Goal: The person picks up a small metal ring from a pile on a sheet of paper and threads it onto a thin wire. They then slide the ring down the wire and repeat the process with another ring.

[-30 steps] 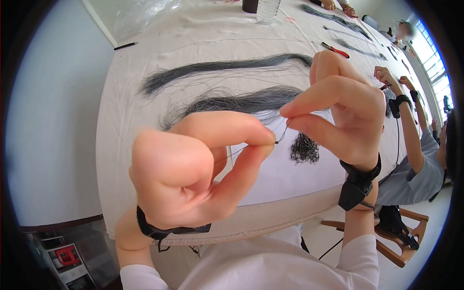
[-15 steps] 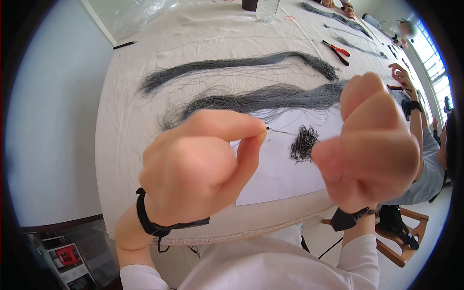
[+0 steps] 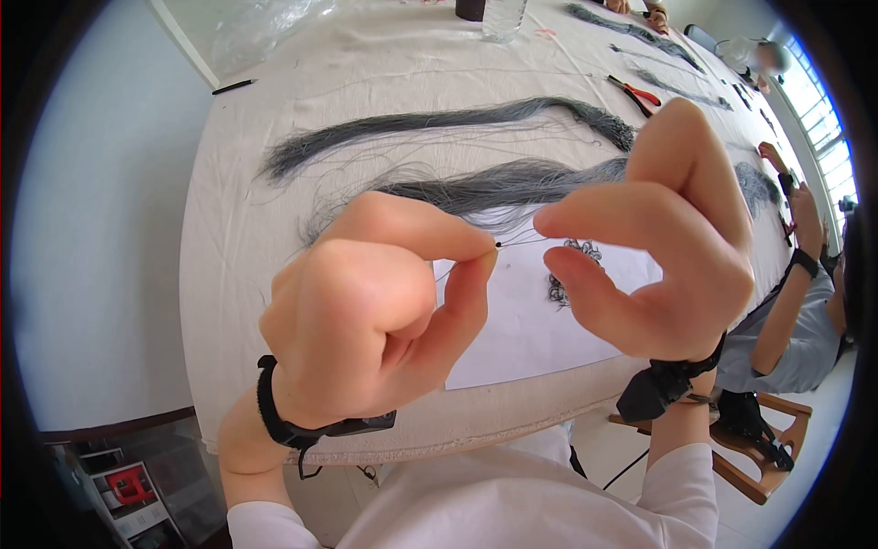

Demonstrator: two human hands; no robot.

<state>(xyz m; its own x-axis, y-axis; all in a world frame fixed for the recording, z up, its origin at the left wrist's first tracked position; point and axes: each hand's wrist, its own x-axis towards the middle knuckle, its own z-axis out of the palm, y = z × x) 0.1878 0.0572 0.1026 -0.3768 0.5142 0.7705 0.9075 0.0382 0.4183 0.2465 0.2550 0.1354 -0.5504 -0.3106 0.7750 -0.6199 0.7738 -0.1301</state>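
L hand (image 3: 366, 302) grip pinched on thin strand (image 3: 521, 242), held up over white paper (image 3: 521, 339) on tabletop (image 3: 238, 229), prob. for contrast. R hand (image 3: 668, 265) grip apart, finger & thumb flanking strand's free end.

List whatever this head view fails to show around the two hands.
Head view:
- Strand: too thin to tell hair from wire, or whether the right hand touches it.
- Curly clump: partly hidden behind the right thumb.
- Bottle: cut off by top edge.
- Left hand: its grip hides the strand's end.
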